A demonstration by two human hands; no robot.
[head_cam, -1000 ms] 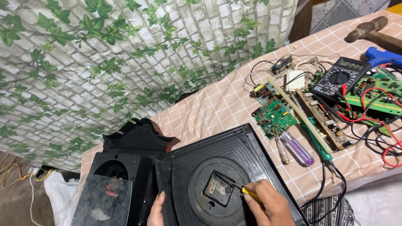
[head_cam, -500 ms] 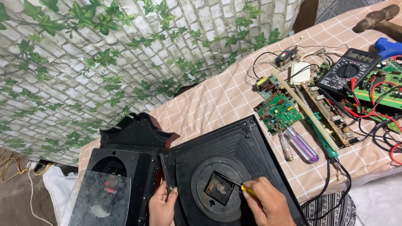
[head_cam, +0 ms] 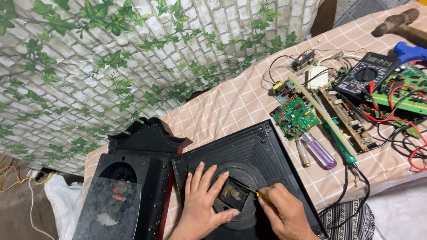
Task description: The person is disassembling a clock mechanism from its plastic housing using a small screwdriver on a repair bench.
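Note:
A black square clock back panel (head_cam: 249,146) lies on the table with a small black movement box (head_cam: 232,196) in its round recess. My left hand (head_cam: 202,198) rests flat on the panel, fingers spread beside and around the movement box. In my right hand (head_cam: 284,213) is a thin yellow-handled screwdriver (head_cam: 255,193), its tip set against the right edge of the movement box.
A dark clock case with a glass door (head_cam: 126,182) lies left of the panel. To the right are green circuit boards (head_cam: 296,116), two screwdrivers (head_cam: 318,151), a multimeter (head_cam: 369,73) with red and black leads, a hammer (head_cam: 398,24). A leaf-patterned wall covering hangs behind.
My left hand has come up from the panel's lower left edge and now lies over the round recess beside the movement box. The right hand keeps the screwdriver at the box.

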